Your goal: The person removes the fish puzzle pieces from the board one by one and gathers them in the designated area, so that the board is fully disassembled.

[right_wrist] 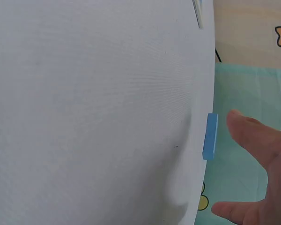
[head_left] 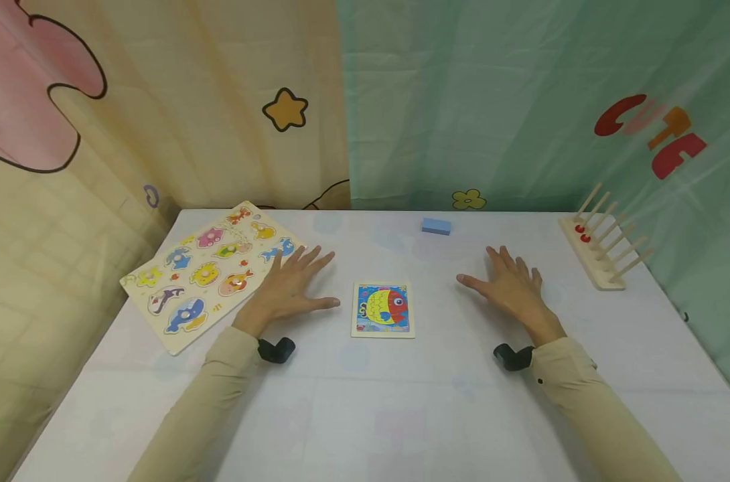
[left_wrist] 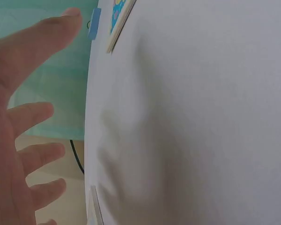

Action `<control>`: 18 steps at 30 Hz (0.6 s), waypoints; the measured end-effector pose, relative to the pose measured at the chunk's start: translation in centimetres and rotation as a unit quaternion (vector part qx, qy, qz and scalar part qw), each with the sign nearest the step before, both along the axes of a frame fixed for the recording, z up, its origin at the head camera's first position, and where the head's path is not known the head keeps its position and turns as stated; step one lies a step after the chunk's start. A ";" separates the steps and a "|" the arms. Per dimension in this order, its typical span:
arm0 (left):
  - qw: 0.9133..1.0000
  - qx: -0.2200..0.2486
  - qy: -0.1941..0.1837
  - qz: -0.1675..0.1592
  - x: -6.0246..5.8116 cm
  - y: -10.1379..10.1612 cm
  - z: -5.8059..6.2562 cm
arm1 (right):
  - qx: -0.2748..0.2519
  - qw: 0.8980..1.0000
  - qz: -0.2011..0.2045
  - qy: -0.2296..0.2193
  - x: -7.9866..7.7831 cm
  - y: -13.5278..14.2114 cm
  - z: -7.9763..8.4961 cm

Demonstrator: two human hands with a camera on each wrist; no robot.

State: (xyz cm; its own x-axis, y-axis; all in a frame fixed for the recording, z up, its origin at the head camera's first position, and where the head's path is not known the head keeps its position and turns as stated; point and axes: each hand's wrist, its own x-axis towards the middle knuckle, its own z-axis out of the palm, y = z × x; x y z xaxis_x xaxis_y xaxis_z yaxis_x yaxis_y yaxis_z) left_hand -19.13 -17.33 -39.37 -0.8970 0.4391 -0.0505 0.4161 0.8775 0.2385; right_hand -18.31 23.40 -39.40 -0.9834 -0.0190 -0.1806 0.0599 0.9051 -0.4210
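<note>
A small square fish jigsaw puzzle (head_left: 382, 310) in a wooden frame lies mid-table between my two hands. My left hand (head_left: 289, 288) hovers with fingers spread, to the puzzle's left and by the edge of a larger wooden peg puzzle board (head_left: 205, 273) with sea animals. In the left wrist view, that hand (left_wrist: 25, 117) holds nothing and casts a shadow on the table. My right hand (head_left: 509, 284) is also spread above the table, to the right of the fish puzzle. Nothing is in its fingers in the right wrist view. A blue block (head_left: 436, 226) lies near the far edge.
A wooden peg stand (head_left: 594, 258) with several upright rods and a few red beads is at the right edge of the white table (head_left: 365, 415). Printed curtains (head_left: 491, 100) hang behind and along the sides. Each wrist bears a black camera mount.
</note>
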 end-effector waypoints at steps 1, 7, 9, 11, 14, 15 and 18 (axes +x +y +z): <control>1.000 0.003 -0.004 -0.005 0.1 0.2 0.0 | -0.001 1.000 0.002 0.004 -0.1 -0.1 0.0; 0.997 0.053 -0.031 -0.045 0.5 1.0 -0.4 | -0.019 0.999 0.021 0.028 -0.5 -0.7 0.0; 0.995 0.069 -0.041 -0.060 0.7 1.2 -0.6 | -0.028 0.998 0.033 0.037 -0.6 -0.9 0.0; 0.993 0.080 -0.050 -0.072 0.7 1.4 -0.8 | -0.039 0.997 0.044 0.042 -0.7 -1.1 0.0; 0.991 0.084 -0.059 -0.084 0.9 1.6 -1.1 | -0.055 0.996 0.058 0.048 -0.9 -1.5 0.0; 0.991 0.086 -0.062 -0.087 0.9 1.7 -1.1 | -0.060 0.995 0.062 0.050 -0.9 -1.6 0.0; 0.990 0.084 -0.065 -0.097 1.1 2.0 -1.2 | -0.073 0.993 0.069 0.056 -1.1 -2.3 -0.1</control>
